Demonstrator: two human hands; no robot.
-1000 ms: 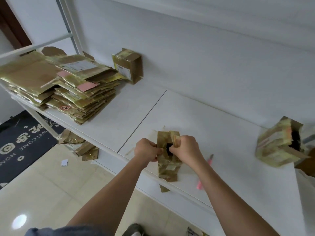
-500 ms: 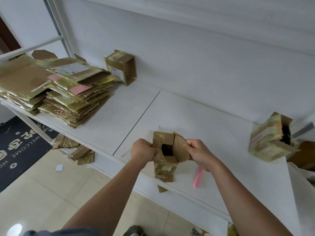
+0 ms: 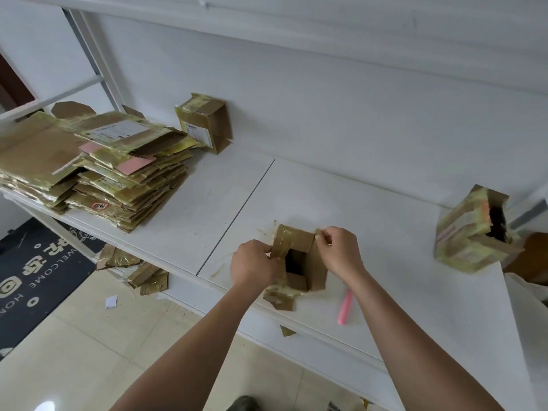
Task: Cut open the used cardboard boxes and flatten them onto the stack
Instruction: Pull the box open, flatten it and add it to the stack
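Both hands, left [image 3: 253, 266] and right [image 3: 338, 252], are gripping opposite flaps of the small box [image 3: 298, 262] (taped, brown) sitting between them on the surface [image 3: 385, 232].

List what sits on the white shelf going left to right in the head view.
Stack of flattened boxes → small taped box against the wall → box being pulled open, left hand and right hand gripping its flaps → pink cutter → torn-open box at the right edge.

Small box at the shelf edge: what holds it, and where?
Both hands: left hand grips its left flap, right hand pinches the right flap of the small box.
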